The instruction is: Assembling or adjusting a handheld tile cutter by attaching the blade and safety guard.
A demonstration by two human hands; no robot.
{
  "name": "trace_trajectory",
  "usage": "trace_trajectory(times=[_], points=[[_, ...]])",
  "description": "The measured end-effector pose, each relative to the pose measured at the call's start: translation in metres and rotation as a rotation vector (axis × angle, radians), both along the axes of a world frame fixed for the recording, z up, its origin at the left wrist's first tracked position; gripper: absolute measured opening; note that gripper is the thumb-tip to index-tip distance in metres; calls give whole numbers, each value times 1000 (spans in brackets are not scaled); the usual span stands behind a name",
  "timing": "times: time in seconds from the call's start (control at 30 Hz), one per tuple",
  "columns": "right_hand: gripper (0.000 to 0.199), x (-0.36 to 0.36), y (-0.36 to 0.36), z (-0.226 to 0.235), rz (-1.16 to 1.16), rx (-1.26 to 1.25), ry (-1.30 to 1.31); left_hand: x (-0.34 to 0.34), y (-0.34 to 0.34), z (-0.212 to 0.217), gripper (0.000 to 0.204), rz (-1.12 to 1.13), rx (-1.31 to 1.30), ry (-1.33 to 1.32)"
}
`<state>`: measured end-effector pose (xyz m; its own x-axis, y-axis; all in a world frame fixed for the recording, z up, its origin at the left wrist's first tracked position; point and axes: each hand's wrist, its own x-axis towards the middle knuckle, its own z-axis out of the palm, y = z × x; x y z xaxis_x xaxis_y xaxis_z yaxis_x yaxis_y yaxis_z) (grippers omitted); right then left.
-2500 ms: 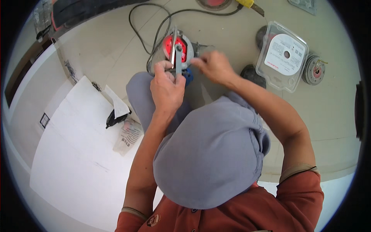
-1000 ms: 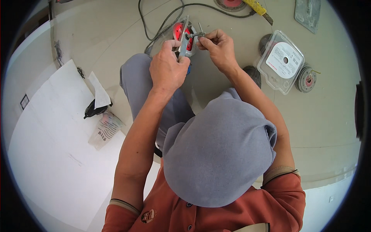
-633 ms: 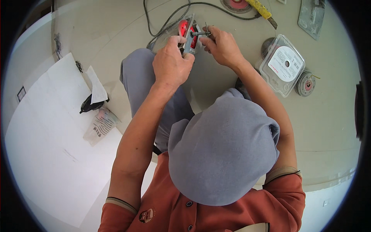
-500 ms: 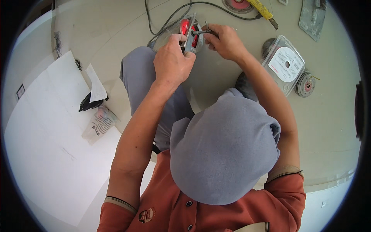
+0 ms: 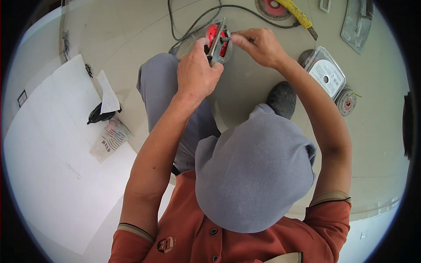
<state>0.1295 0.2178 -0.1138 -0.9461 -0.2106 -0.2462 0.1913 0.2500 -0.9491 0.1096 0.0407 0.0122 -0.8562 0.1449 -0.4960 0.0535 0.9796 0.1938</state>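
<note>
My left hand (image 5: 198, 75) grips a corded power saw with a red body (image 5: 211, 31) and a flat metal base plate (image 5: 216, 40). Its fingers wrap the near end, the thumb lying along the plate's lower edge. On the right side of the saw, a dark metal wrench (image 5: 225, 39) meets the middle of the tool. My right hand (image 5: 262, 47) has its fingers closed round the wrench's outer end, covering most of the handle. The saw is held tilted on edge, above the floor by my bent left knee (image 5: 158, 72).
A black cord (image 5: 245, 7) loops behind the saw. Far right lie a red-centred cutting disc (image 5: 272, 8), a yellow-handled knife (image 5: 298, 14) and a flat trowel (image 5: 357, 26). Right of my shoe (image 5: 282, 97) are a clear disc case (image 5: 325, 72) and stacked discs (image 5: 346, 103). A white board (image 5: 57, 153) lies left.
My right hand has turned on the wrench; its crossbar, visible before, is now hidden by the fingers. My right elbow has swung outward. The left hand keeps its hold on the saw.
</note>
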Motion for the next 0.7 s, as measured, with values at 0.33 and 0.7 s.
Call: trace_trajectory(times=[0.33, 0.7], points=[[34, -2, -13, -19, -209, -281, -128, 2, 0, -3, 57, 67, -6, -51], [25, -1, -2, -14, -56, 80, 347, 1, -1, -1, 61, 37, -4, -40]])
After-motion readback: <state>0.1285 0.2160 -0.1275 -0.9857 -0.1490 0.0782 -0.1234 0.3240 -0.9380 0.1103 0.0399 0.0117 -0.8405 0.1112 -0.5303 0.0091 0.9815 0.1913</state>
